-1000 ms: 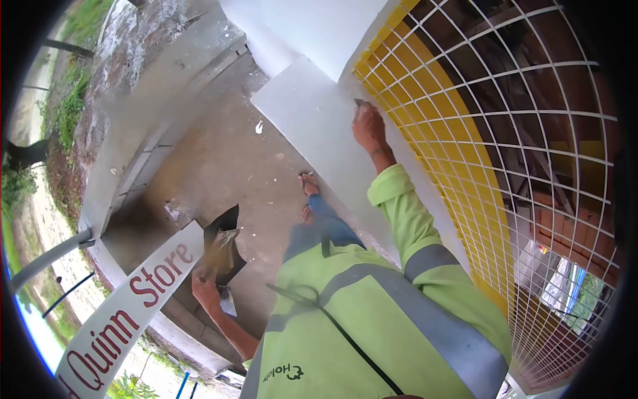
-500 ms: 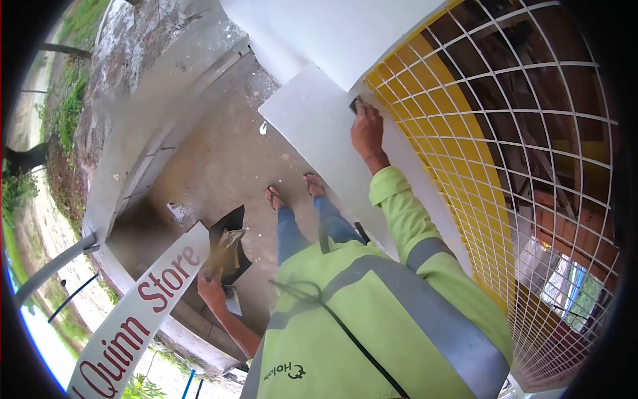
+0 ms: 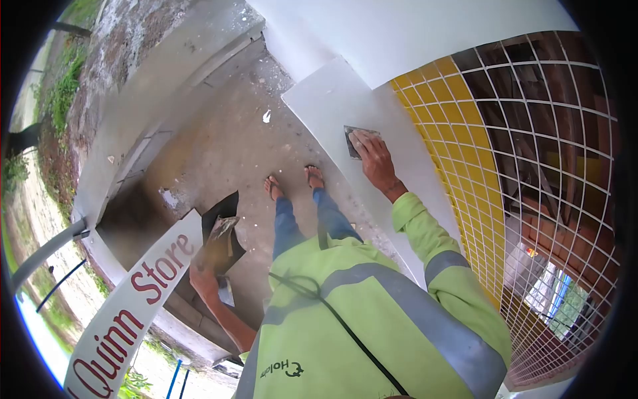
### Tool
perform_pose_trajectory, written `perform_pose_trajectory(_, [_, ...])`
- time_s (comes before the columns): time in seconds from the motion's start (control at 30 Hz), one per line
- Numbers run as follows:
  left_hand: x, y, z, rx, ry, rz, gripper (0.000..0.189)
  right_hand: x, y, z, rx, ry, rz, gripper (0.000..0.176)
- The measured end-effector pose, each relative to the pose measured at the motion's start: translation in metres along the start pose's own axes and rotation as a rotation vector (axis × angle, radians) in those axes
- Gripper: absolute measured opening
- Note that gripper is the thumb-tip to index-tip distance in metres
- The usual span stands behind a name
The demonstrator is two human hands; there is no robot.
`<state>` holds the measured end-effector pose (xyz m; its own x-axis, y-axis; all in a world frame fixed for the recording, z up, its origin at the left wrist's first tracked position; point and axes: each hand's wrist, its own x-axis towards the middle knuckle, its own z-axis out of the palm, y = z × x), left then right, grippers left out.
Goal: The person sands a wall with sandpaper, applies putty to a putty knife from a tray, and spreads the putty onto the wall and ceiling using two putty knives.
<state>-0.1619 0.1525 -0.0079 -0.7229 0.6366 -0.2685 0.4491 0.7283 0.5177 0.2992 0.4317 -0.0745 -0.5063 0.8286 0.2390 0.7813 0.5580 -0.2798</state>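
I see a smooth white ledge (image 3: 325,96) with a faint sheen, and on it a dark, flat pad (image 3: 353,151) with pale smears. Right of the ledge, white bars that look like metal form a grid (image 3: 523,101) by a flat yellow panel (image 3: 458,110). Left of the ledge, the floor (image 3: 226,146) reads matt, rough and speckled; farther left, I make out a matt black sheet (image 3: 224,201) with a crusty, grey-brown patch. Below the ledge, the lime jacket (image 3: 359,319) is creased cloth with smooth grey bands.

Right hand (image 3: 376,159) presses what seems a dark flat pad (image 3: 353,142) on the white ledge (image 3: 325,100)
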Motion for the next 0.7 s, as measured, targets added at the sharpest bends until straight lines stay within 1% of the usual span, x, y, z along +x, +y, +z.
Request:
perform_pose_trajectory(0.13, [0.001,-0.014,-0.002,0.007,-0.045,0.037,0.034,0.052,0.002,0.008,-0.014,0.018,0.042,0.046])
perform_pose_trajectory(0.2, [0.006,-0.028,-0.003,0.021,-0.04,0.104,0.034,0.031,-0.008,0.005,-0.009,-0.004,0.059,0.045])
perform_pose_trajectory(0.27, [0.003,-0.019,0.0,-0.029,-0.011,0.033,0.032,0.01,-0.014,0.008,-0.028,0.006,0.037,0.045])
perform_pose_trajectory(0.3, [0.0,-0.015,0.0,-0.049,0.001,-0.004,0.032,0.016,-0.014,0.009,-0.038,0.008,0.057,0.046])
perform_pose_trajectory(0.37, [0.001,-0.009,0.0,-0.01,-0.014,-0.011,0.031,0.03,-0.015,0.015,-0.056,0.005,0.107,0.048])
perform_pose_trajectory(0.4, [0.0,-0.007,0.001,0.008,-0.024,-0.014,0.031,0.052,-0.007,0.017,-0.039,0.034,0.133,0.047])
perform_pose_trajectory(0.5, [0.0,0.0,-0.005,0.063,-0.143,-0.096,0.039,0.068,-0.004,0.024,-0.071,0.075,0.158,0.047])
perform_pose_trajectory(0.53, [0.0,-0.001,-0.002,0.051,-0.136,-0.098,0.039,0.057,-0.018,0.026,-0.034,-0.001,0.173,0.046])
perform_pose_trajectory(0.57, [-0.002,-0.005,-0.002,0.043,-0.132,-0.103,0.038,0.047,-0.03,0.03,0.011,0.099,0.058,0.047])
perform_pose_trajectory(0.63, [-0.005,-0.007,0.002,0.034,-0.124,-0.106,0.037,0.051,-0.039,0.035,0.023,0.085,0.08,0.045])
perform_pose_trajectory(0.67, [-0.007,-0.007,0.0,0.042,-0.131,-0.099,0.036,0.059,-0.035,0.037,0.039,0.087,0.124,0.043])
perform_pose_trajectory(0.7, [-0.008,-0.005,0.0,0.046,-0.138,-0.091,0.035,0.081,-0.026,0.033,0.052,0.092,0.167,0.041])
